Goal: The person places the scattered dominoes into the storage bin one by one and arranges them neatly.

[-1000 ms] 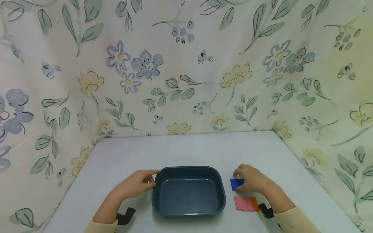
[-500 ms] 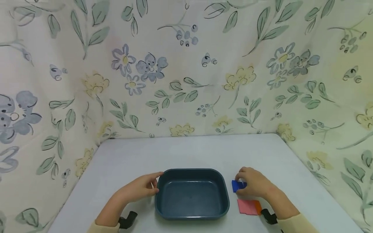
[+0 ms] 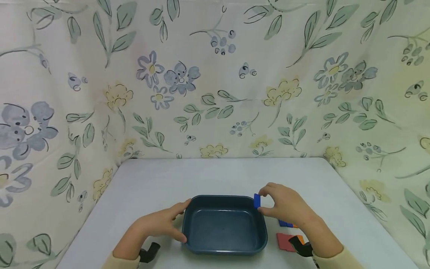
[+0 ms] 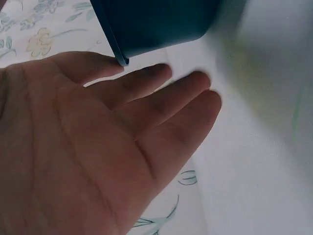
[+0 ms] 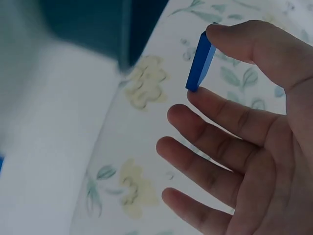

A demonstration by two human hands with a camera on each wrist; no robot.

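Note:
My right hand pinches a thin blue tile between thumb and index finger, at the far right corner of a dark teal tray. The right wrist view shows the tile edge-on, its ends against the two fingertips, while the other fingers are spread. At the tray's left side, my left hand has its fingers near the far corner and its thumb lower on the rim. In the left wrist view, the left hand's fingers are nearly straight, and one digit touches the rim. The tray holds nothing visible.
Beneath my right forearm lie more blue tiles with an orange edge beside them. Nearer are pinkish-red tiles with an orange tile. A floral curtain surrounds the white table.
My right hand has lifted a blue tile from the table and moved it left to the tray's corner. My left hand's thumb has spread down along the rim. The head view has shifted slightly.

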